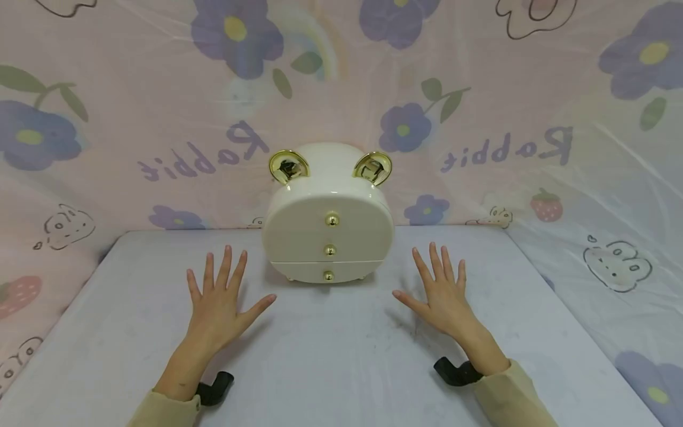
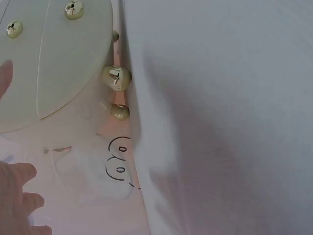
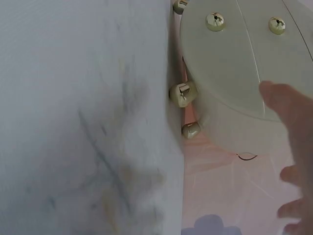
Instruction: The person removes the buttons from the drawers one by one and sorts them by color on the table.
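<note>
A cream-white rounded box with drawers point(image 1: 299, 228) stands at the back middle of the table, with two gold-rimmed ears on top. Three gold knobs run down its front, and small gold feet point(image 2: 117, 78) show beneath it in the left wrist view. My left hand point(image 1: 216, 311) is spread over the table left of the box, fingers straight and holding nothing. On the other side, my right hand point(image 1: 444, 299) is likewise spread, its thumb pointing toward the box. In the right wrist view a thumb point(image 3: 283, 100) overlaps the box front.
The white table point(image 1: 331, 367) reaches back to a pink cloth wall point(image 1: 341, 107) printed with flowers, rabbits and strawberries. More of this cloth hangs at both sides. Each wrist has a black curved piece point(image 1: 216, 388) near the beige sleeve point(image 1: 165, 409).
</note>
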`<action>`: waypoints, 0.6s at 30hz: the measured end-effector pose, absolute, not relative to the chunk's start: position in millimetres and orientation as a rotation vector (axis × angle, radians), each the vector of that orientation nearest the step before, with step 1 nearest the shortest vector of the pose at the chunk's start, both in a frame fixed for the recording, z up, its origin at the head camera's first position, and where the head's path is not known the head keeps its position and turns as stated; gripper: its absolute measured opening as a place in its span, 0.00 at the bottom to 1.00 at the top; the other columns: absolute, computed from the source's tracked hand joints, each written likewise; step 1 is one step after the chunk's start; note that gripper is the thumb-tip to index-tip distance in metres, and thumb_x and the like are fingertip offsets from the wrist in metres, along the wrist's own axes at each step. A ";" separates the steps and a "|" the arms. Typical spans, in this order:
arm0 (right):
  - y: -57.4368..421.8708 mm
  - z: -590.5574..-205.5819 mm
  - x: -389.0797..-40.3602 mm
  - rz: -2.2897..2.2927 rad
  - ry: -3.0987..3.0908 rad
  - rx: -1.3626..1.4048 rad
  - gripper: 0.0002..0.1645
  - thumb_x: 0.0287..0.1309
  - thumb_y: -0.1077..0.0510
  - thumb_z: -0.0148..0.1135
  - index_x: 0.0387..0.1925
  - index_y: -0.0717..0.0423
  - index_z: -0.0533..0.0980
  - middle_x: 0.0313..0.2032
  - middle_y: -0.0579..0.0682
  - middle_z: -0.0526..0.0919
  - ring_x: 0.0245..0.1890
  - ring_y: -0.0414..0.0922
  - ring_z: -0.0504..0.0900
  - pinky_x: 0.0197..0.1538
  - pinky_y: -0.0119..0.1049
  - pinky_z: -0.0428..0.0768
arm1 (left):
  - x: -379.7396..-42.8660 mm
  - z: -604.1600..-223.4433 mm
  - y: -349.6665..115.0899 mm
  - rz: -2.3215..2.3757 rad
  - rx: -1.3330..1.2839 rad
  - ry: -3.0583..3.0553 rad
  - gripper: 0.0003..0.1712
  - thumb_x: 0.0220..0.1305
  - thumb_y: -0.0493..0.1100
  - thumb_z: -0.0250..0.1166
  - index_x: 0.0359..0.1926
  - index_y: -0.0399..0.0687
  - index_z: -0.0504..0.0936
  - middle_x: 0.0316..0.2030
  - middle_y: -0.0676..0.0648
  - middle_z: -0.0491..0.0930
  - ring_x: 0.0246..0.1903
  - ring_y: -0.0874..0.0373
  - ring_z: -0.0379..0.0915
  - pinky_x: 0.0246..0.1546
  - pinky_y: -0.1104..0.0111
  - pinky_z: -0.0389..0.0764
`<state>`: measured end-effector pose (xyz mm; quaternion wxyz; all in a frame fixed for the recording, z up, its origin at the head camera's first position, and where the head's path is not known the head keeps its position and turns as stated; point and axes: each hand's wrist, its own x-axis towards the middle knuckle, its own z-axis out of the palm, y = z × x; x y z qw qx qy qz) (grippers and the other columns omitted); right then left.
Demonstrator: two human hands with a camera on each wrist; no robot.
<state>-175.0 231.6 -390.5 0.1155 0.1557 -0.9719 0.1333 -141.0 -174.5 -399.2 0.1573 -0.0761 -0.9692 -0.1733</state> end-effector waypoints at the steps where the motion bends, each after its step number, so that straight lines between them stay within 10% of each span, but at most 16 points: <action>1: 230.7 -390.3 -175.4 0.401 -2.814 0.480 0.57 0.55 0.30 0.58 0.76 0.48 0.47 0.75 0.62 0.37 0.75 0.59 0.30 0.68 0.68 0.30 | -140.9 -398.9 -174.9 -0.495 -0.218 -2.770 0.57 0.57 0.74 0.56 0.76 0.51 0.44 0.76 0.39 0.36 0.73 0.39 0.19 0.65 0.35 0.21; 10: 212.4 -387.2 -184.3 0.549 -2.223 0.762 0.37 0.63 0.34 0.52 0.54 0.62 0.75 0.57 0.65 0.74 0.63 0.62 0.66 0.63 0.64 0.59 | -148.9 -389.5 -174.0 -0.588 -0.230 -2.539 0.46 0.63 0.69 0.54 0.67 0.37 0.64 0.70 0.33 0.56 0.71 0.36 0.45 0.71 0.42 0.33; 18: 189.6 -381.2 -187.6 0.663 -1.983 0.771 0.21 0.61 0.50 0.58 0.41 0.65 0.81 0.43 0.61 0.82 0.50 0.59 0.78 0.54 0.53 0.74 | -169.5 -365.4 -163.7 -0.692 -0.299 -2.172 0.33 0.68 0.59 0.52 0.51 0.29 0.76 0.56 0.32 0.73 0.57 0.35 0.67 0.64 0.40 0.59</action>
